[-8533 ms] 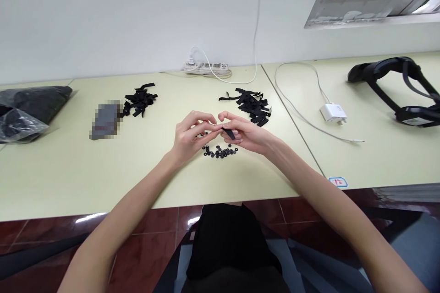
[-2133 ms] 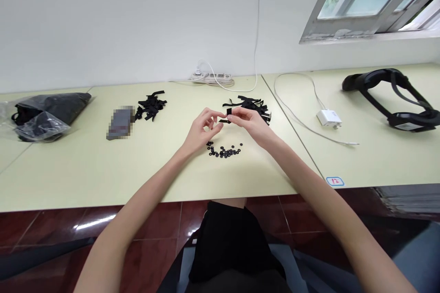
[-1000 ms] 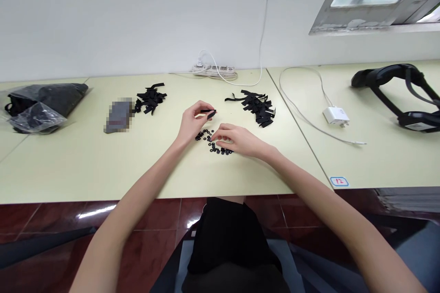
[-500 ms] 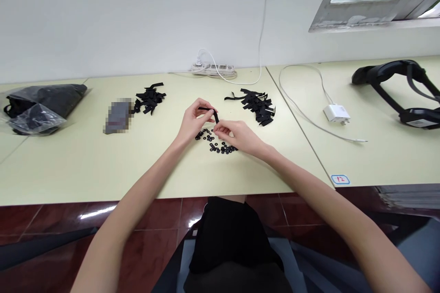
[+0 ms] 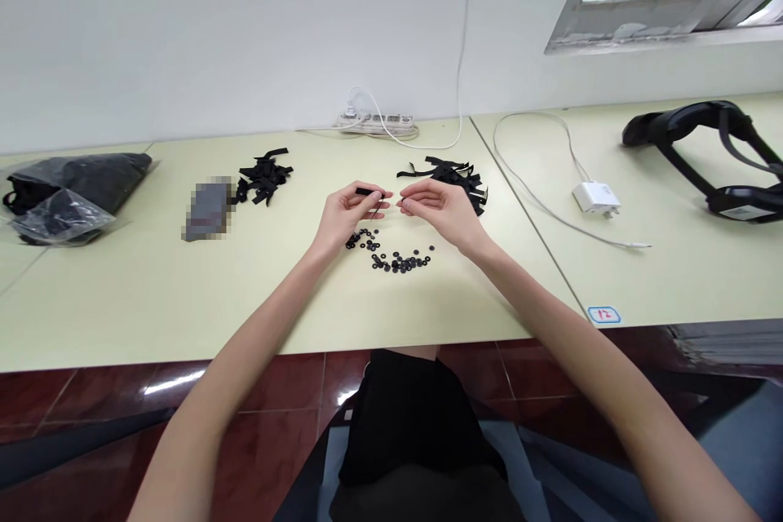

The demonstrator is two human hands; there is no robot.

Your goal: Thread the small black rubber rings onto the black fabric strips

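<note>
My left hand (image 5: pixel 343 216) pinches a short black fabric strip (image 5: pixel 365 192) between thumb and fingers, above the table. A thin dark end hangs down from it by the fingertips. Close by on the right, my right hand (image 5: pixel 441 210) is closed in a pinch; what sits between its fingertips is too small to make out. The two hands are apart. Below them lie small black ring-shaped pieces (image 5: pixel 400 263), scattered in a loose curve. Behind my right hand is a pile of black strips (image 5: pixel 453 171), partly hidden. Another pile of black strips (image 5: pixel 264 178) lies to the left.
A blurred-out grey object (image 5: pixel 209 208) lies left of the far pile, with a black plastic bag (image 5: pixel 79 192) beyond it. A power strip (image 5: pixel 376 124) runs along the wall. On the right are a white charger (image 5: pixel 596 197) with its cable and a black headset (image 5: pixel 743 204).
My right hand has moved up and to the right, away from the strip, uncovering more black rings. My left hand keeps hold of the strip.
</note>
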